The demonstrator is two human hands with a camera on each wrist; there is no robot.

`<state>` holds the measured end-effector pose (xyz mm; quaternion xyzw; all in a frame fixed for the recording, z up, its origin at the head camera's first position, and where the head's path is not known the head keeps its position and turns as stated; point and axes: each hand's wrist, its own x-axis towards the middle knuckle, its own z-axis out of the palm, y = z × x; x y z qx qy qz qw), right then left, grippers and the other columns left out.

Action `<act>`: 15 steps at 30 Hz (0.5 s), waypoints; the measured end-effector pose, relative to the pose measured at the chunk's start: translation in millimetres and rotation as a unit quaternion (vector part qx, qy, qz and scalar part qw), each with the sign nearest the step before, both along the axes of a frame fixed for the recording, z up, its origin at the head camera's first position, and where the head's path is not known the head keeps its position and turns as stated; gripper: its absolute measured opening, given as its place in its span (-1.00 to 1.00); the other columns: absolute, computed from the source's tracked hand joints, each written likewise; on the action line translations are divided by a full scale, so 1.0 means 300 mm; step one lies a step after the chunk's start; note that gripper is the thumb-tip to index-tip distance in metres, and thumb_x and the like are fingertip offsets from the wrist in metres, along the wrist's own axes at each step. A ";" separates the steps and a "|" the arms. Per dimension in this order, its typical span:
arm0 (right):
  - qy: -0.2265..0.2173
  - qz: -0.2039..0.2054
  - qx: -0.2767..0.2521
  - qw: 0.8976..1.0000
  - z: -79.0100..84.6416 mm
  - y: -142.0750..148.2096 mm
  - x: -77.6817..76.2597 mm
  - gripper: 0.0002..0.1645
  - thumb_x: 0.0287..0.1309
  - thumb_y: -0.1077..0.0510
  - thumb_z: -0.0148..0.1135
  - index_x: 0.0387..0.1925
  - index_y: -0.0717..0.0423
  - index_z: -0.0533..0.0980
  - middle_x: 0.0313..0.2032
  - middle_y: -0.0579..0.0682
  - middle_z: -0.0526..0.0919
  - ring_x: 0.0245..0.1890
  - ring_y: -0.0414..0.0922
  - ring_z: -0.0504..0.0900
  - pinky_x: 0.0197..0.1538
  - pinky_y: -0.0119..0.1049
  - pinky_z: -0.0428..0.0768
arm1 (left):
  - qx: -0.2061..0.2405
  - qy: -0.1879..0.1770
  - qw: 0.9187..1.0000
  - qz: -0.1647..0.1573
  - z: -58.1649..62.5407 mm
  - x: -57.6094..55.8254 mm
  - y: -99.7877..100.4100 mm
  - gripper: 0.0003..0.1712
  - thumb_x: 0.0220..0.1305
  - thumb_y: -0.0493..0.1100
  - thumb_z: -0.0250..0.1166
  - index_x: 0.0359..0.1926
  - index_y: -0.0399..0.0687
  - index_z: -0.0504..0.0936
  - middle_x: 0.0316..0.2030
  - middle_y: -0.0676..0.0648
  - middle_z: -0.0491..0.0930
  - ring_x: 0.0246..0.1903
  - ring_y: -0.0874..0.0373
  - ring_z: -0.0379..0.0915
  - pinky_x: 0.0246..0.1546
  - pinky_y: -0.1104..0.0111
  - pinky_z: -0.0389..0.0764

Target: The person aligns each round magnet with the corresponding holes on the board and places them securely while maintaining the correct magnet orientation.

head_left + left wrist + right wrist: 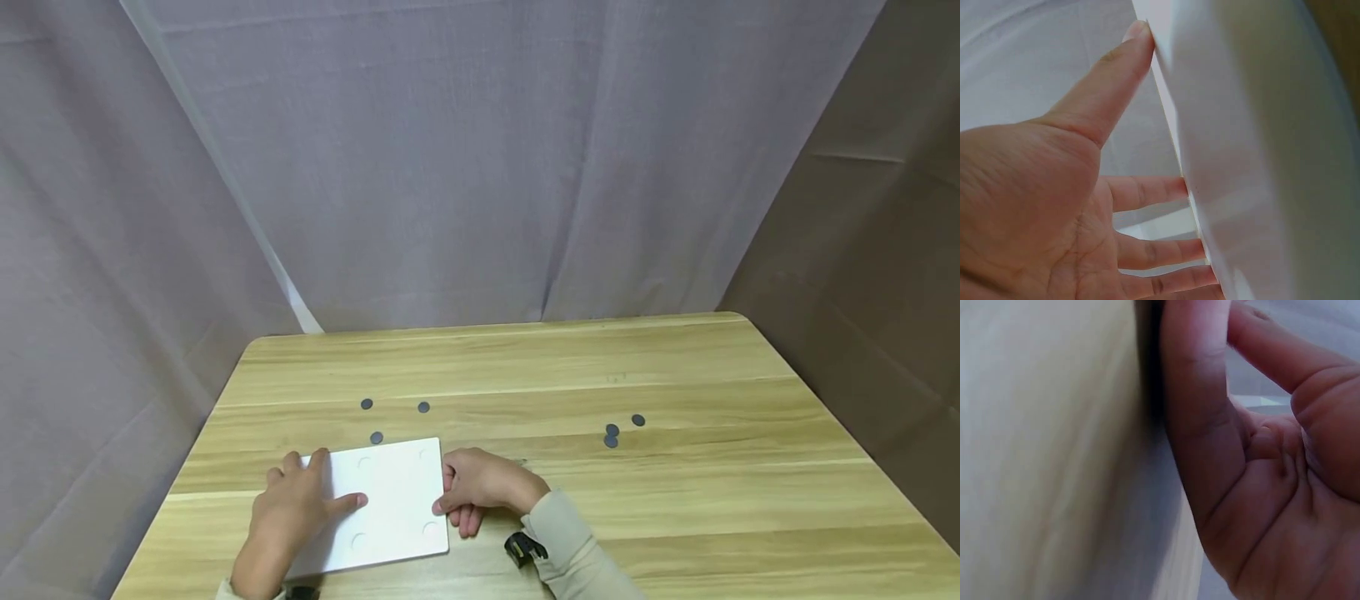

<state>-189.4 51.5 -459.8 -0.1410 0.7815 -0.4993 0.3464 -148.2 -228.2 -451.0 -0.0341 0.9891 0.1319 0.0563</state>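
Observation:
A white rectangular board (397, 500) with several shallow round marks lies near the front left of the table. My left hand (292, 508) rests on its left part, fingers spread toward the far edge and thumb laid across the face. In the left wrist view, the thumb and fingertips of the left hand (1085, 181) press against the white surface, fairly straight. At the right edge, my right hand (487, 483) pinches the board, thumb on top and other fingers below. The right wrist view shows bent fingers of the right hand (1254, 450) close to the wood.
Beyond the board lie small dark discs: one at the far left (367, 404), another beside it (423, 407) and a nearer one (377, 437). More dark discs (612, 436) lie to the right, two of them touching. Grey curtains (435, 167) hang behind the wooden table (712, 500).

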 end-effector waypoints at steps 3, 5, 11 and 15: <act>0.004 0.005 0.009 1.000 0.007 0.012 -0.005 -0.73 0.25 0.32 0.47 -0.38 0.30 0.48 -0.61 0.16 0.69 -0.76 -0.14 0.63 -0.65 -0.34 0.62 | -0.004 -0.004 1.000 0.004 -0.003 -0.001 0.016 0.27 0.00 0.50 0.52 0.43 -0.37 0.40 0.21 -0.66 0.36 0.13 -0.60 0.39 -0.20 -0.33 0.65; 0.007 0.005 0.014 1.000 0.011 0.017 -0.007 -0.73 0.24 0.32 0.47 -0.38 0.30 0.48 -0.61 0.16 0.69 -0.75 -0.14 0.63 -0.65 -0.35 0.62 | -0.005 -0.004 1.000 0.006 -0.005 -0.001 0.022 0.27 0.00 0.50 0.52 0.43 -0.36 0.39 0.20 -0.65 0.36 0.12 -0.59 0.40 -0.20 -0.32 0.64; 0.005 0.001 0.014 1.000 0.011 0.020 -0.003 -0.74 0.24 0.33 0.46 -0.38 0.31 0.48 -0.61 0.15 0.68 -0.76 -0.14 0.63 -0.66 -0.35 0.62 | -0.005 -0.004 1.000 0.006 -0.011 -0.001 0.028 0.26 0.01 0.49 0.52 0.43 -0.36 0.39 0.19 -0.64 0.37 0.11 -0.56 0.40 -0.20 -0.30 0.65; 0.006 -0.002 0.011 1.000 0.008 0.016 0.003 -0.73 0.24 0.33 0.46 -0.38 0.31 0.47 -0.62 0.13 0.68 -0.76 -0.15 0.62 -0.66 -0.36 0.61 | -0.006 0.000 1.000 0.009 -0.012 0.001 0.026 0.23 0.02 0.46 0.54 0.42 -0.35 0.39 0.17 -0.62 0.39 0.11 -0.53 0.41 -0.21 -0.30 0.65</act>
